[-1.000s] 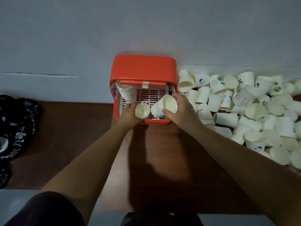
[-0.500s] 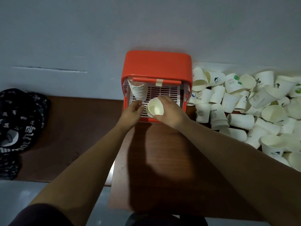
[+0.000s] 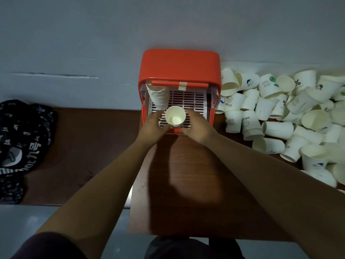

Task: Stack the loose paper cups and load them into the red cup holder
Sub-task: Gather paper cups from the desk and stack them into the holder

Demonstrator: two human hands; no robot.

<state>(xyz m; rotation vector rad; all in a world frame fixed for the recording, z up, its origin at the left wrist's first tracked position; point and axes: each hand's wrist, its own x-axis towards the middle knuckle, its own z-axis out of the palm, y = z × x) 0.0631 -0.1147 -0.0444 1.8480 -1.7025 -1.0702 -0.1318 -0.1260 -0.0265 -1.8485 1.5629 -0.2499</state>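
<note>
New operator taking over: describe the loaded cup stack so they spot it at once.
Find the red cup holder against the grey wall. The cup stack sits inside at its left, on the slotted tray. Unlike the cup held in front and the loose cups at right, it shows many nested rims.

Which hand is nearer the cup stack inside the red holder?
Left. The left hand is directly in front of the cup stack; the right hand is across the held paper cup.

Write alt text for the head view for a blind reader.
The left hand and right hand hold a paper cup, mouth up, at the front of the red cup holder, beside a cup stack inside it. Loose cups lie heaped to its right.
</note>
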